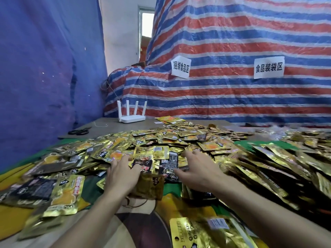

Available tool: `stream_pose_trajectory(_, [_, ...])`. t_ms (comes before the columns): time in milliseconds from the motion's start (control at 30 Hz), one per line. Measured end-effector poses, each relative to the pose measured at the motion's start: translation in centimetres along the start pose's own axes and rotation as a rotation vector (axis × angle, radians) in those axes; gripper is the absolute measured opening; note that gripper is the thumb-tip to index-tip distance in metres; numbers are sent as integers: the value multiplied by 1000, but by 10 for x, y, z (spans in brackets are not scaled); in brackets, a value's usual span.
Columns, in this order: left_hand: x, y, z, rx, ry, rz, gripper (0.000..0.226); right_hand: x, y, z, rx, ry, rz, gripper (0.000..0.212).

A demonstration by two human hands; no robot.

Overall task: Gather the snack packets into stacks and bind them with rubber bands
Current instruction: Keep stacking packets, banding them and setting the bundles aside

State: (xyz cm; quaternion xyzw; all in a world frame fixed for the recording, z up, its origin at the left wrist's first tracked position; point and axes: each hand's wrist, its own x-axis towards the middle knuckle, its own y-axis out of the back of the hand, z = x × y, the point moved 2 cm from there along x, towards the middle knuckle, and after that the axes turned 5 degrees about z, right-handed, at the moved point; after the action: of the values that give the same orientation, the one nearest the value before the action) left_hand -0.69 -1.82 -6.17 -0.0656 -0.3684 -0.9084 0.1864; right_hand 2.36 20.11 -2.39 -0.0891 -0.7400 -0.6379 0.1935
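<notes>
Snack packets lie heaped, glossy gold foil (a few black).

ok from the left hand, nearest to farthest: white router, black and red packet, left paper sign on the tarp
1. black and red packet, beside the thumb of the left hand.
2. white router, far back on the table.
3. left paper sign, up on the striped tarp behind.

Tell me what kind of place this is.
Probably a makeshift food-packing workroom. The left paper sign reads food bundling area, the right paper sign food bagging area; both hang on a striped tarpaulin, and a heap of gold snack packets covers much of the table.
</notes>
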Motion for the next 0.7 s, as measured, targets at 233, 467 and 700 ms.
stream_pose_trajectory(233, [-6, 5, 5, 31, -232, 93, 32, -14, -36, 9, 54, 4, 71, 53])
stream_pose_trajectory(467, [-9, 3, 11, 263, -244, 218, 25, -8, -31, 4, 50, -36, -12, 51])
stream_pose_trajectory(700, [7, 13, 1, 541, -38, 176, 45, 12, -22, -9, -6, -117, -3, 53])
